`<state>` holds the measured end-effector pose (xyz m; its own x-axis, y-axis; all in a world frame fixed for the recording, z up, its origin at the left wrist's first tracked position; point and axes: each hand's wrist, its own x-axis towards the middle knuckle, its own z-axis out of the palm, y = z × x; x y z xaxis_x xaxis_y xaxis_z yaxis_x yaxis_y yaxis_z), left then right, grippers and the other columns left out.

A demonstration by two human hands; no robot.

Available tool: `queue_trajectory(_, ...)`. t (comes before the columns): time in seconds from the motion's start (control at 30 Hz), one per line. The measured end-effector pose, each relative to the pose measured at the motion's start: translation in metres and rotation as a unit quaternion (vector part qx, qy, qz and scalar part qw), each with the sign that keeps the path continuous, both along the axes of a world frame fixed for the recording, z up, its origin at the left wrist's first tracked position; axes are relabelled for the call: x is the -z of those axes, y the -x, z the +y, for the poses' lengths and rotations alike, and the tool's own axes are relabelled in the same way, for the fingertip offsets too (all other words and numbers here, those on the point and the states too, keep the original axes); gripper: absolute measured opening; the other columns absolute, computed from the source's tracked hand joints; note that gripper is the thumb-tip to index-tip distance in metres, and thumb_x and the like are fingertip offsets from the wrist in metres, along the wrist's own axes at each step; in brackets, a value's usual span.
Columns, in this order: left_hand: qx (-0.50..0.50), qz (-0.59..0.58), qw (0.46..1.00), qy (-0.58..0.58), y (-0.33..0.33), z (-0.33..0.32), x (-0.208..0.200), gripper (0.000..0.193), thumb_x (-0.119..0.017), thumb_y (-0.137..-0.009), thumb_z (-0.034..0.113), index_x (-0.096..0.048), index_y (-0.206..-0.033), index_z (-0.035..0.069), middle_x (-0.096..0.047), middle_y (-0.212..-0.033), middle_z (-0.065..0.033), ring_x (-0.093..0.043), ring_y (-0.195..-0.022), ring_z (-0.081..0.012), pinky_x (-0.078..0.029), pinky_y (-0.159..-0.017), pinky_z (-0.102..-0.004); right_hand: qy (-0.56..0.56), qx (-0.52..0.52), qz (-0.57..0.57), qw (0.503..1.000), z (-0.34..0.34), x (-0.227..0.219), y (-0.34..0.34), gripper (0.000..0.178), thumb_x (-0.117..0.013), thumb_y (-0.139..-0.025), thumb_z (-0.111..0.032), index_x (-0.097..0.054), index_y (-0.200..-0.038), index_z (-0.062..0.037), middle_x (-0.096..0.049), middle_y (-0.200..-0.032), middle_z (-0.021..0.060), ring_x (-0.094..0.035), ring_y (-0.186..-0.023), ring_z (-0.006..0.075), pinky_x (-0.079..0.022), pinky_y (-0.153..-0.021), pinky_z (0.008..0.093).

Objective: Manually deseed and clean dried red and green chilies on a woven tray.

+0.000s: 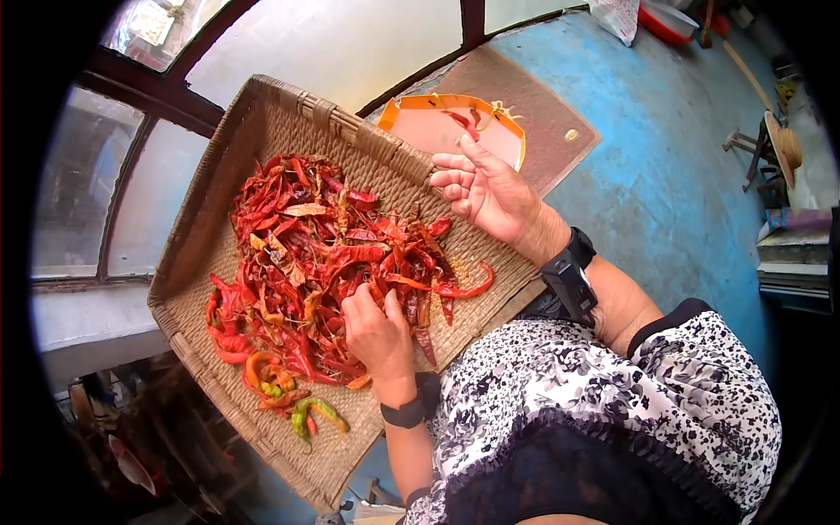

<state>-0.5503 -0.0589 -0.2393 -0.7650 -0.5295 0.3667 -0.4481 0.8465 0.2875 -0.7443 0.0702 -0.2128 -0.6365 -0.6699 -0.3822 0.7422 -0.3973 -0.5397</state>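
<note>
A square woven basket (337,459) lies tilted across my lap, with a heap of dried red chili peppers (297,254) in it. My left hand (378,337) is in the near side of the heap, its bent fingers closed on a red chili pepper; the fingertips are partly hidden. Past the basket's right rim, my right hand (490,192) is turned palm up. Its thumb stands apart from the fingers, and I see nothing between them. Just beyond the thumb, red chilies (468,125) show in an orange-rimmed tray (420,131). Green and orange peppers (313,416) lie at the basket's near left.
Under the tray is a brown mat (560,131) on the blue floor (674,192). Framed window panes (332,44) run along the left and far side. A red basin (665,24) and white bag (615,19) sit far right, with a straw hat (783,144) nearer.
</note>
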Motion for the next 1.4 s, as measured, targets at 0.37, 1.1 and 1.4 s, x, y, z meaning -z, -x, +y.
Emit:
queue_trajectory(0.37, -0.048, 0.309, 0.774, -0.550, -0.023, -0.006, -0.028, 0.009, -0.066, -0.092, 0.006, -0.058, -0.096, 0.004, -0.062, -0.086, 0.0003, -0.056, -0.076, -0.0059, -0.046, -0.067, -0.0197, -0.079, -0.337, 0.485, 0.803, -0.032, 0.007, -0.083, 0.026, -0.068, -0.090, -0.021, -0.066, -0.100, 0.0021, -0.069, -0.079, 0.0057, -0.063, -0.073, 0.0112, -0.052, -0.065, 0.0287)
queue_trajectory(1.1, 0.042, 0.059, 0.989, -0.126, 0.002, 0.001, -0.038, 0.009, -0.063, -0.085, 0.001, -0.059, -0.093, 0.002, -0.059, -0.087, -0.0142, -0.061, -0.078, -0.0327, -0.048, -0.067, -0.0408, -0.207, -0.048, 0.748, 0.629, -0.023, 0.010, -0.061, 0.024, -0.069, -0.080, -0.009, -0.064, -0.103, -0.0060, -0.055, -0.087, 0.0093, -0.060, -0.080, 0.0265, -0.051, -0.062, 0.0356)
queue_trajectory(1.4, 0.142, 0.150, 0.978, 0.036, -0.018, 0.006, -0.029, 0.022, -0.069, -0.081, -0.005, -0.062, -0.100, 0.002, -0.063, -0.093, -0.0119, -0.062, -0.084, -0.0293, -0.052, -0.072, -0.0391, -0.133, -0.053, 0.768, 0.625, -0.032, 0.018, -0.075, 0.011, -0.067, -0.077, -0.006, -0.058, -0.083, -0.0050, -0.054, -0.089, 0.0088, -0.058, -0.081, 0.0283, -0.052, -0.065, 0.0384)
